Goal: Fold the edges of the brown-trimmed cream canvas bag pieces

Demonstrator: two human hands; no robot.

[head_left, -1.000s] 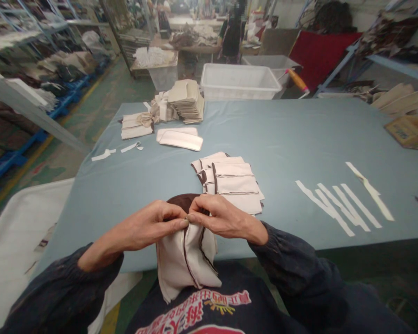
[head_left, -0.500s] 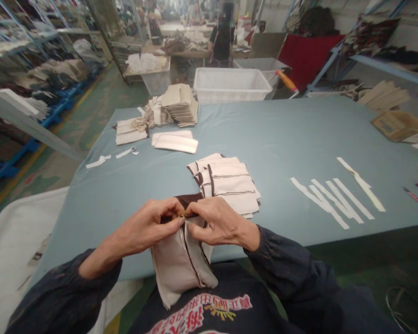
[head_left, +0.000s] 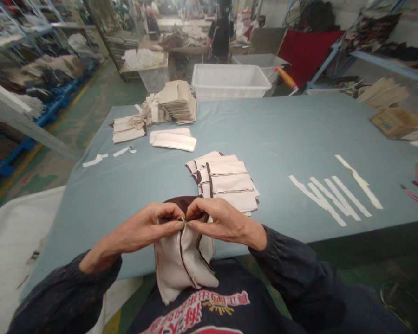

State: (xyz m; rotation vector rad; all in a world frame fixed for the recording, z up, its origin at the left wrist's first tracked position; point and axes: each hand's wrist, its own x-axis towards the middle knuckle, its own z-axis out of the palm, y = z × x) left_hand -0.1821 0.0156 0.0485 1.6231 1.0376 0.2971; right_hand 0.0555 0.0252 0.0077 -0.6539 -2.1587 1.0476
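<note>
A cream fabric pouch [head_left: 174, 266] with dark brown seam trim and a brown rim hangs upright at the table's front edge, before my chest. My left hand [head_left: 153, 226] pinches its rim near the middle seam, thumb outside and fingers over the brown edge. Close beside it, my right hand [head_left: 219, 221] pinches the same rim, so the fingertips of both hands nearly meet. Whatever small detail lies between the fingertips is too fine to make out. Just beyond the hands lies a pile of similar cream pieces with brown edging [head_left: 230, 178].
Cream strips [head_left: 334, 195] lie at the table's right. Farther left are two flat padded panels [head_left: 174, 140], a stack of beige pieces [head_left: 177, 99] and short white strips [head_left: 95, 160]. A white bin [head_left: 231, 83] stands past the far edge. A person [head_left: 221, 39] is in the background.
Both hands still hold the pouch rim. My right fingers have straightened into a flatter pinch beside the left, and the brown rim now shows wider open behind them. The view has shifted slightly.
</note>
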